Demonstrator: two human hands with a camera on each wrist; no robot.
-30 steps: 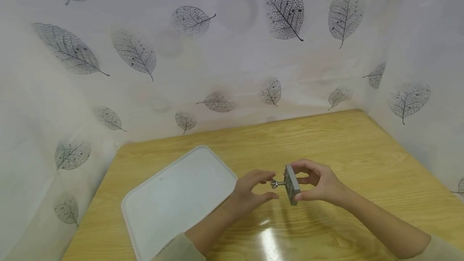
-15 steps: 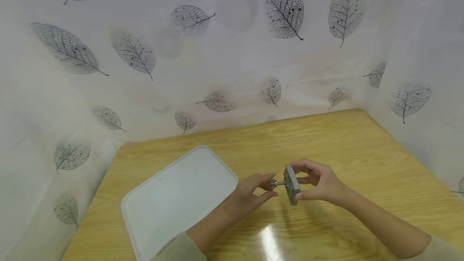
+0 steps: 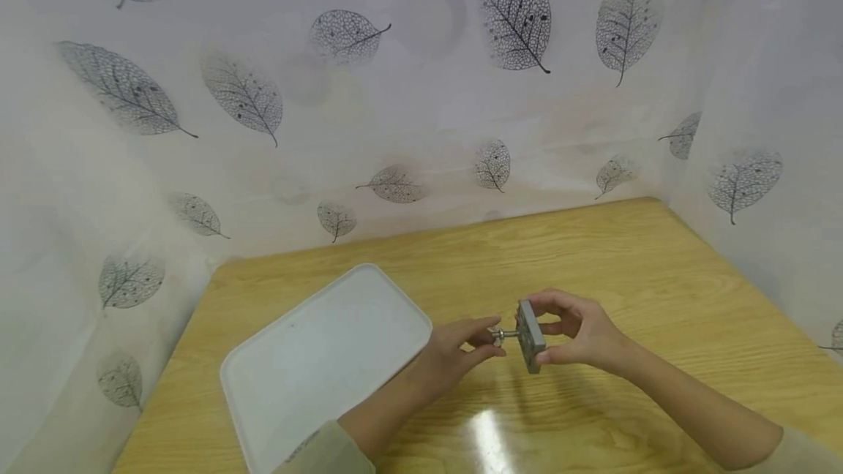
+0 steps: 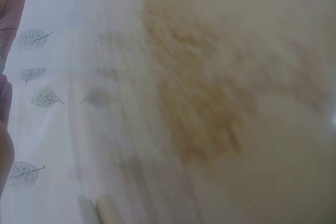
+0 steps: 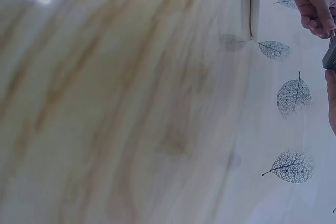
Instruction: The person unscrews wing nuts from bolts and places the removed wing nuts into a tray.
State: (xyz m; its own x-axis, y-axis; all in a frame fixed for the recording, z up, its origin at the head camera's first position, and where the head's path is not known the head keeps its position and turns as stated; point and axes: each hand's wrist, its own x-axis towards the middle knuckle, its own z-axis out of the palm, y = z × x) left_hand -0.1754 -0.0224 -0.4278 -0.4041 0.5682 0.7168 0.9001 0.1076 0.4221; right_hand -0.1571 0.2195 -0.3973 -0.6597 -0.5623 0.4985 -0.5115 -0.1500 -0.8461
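My right hand [image 3: 589, 336] grips a grey metal block [image 3: 531, 336] by its edges, with the fingers at its top and the thumb low on its side. The block stands tilted above the table. Out of its left face sticks a thin metal bolt [image 3: 511, 333], carrying a shiny wing nut [image 3: 498, 337]. At the nut, my left hand [image 3: 451, 353] has its curled fingers and thumb around it; the exact contact is small and partly hidden. In the right wrist view only part of the block [image 5: 329, 57] shows at the edge, between the two hands.
A white rectangular tray [image 3: 329, 357] lies on the wood-grain table [image 3: 626, 269], left of my hands and partly under my left forearm. Leaf-patterned sheeting [image 3: 421, 108] rises behind the table and along both sides.
My left fingers and thumb have come together from a wider spread and closed in on the wing nut. The right hand and the block have stayed almost still.
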